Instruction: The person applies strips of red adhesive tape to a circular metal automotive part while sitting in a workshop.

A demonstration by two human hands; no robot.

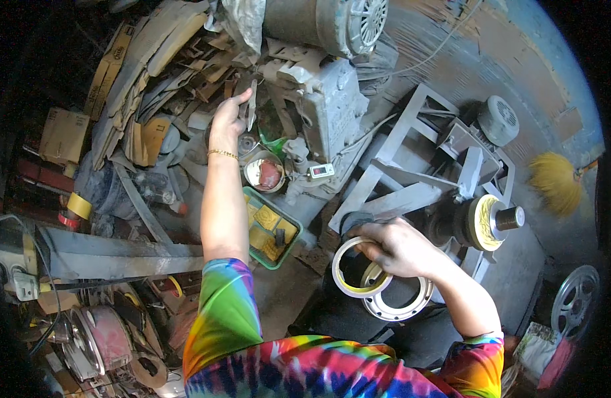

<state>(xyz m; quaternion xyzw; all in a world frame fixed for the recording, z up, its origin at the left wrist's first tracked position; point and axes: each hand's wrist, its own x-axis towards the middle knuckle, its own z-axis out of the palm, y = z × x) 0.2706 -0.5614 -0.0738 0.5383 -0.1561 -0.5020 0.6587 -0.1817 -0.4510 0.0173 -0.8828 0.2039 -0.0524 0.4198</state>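
Observation:
My left hand point(230, 117) is stretched far forward, its thumb against a thin flat metal blade point(252, 105) that it holds upright. Just below that hand stands a round tin point(263, 171) with something reddish inside. My right hand point(397, 247) grips a pale metal ring point(339, 271) with a yellow inner edge. A second white ring point(396, 312), with small holes around its flange, overlaps behind the first; whether the hand also holds it I cannot tell. Beyond my right hand a yellow-faced wheel point(481, 222) sits on a machine's threaded spindle point(509, 219).
A green plastic basket point(296, 238) holds several yellow blocks. Ahead stand a dusty grey machine housing point(335, 107) and a large motor point(330, 25). A small switch box point(320, 171) hangs nearby. Stacked cardboard point(136, 84) fills the left; a straw broom point(554, 181) is at right.

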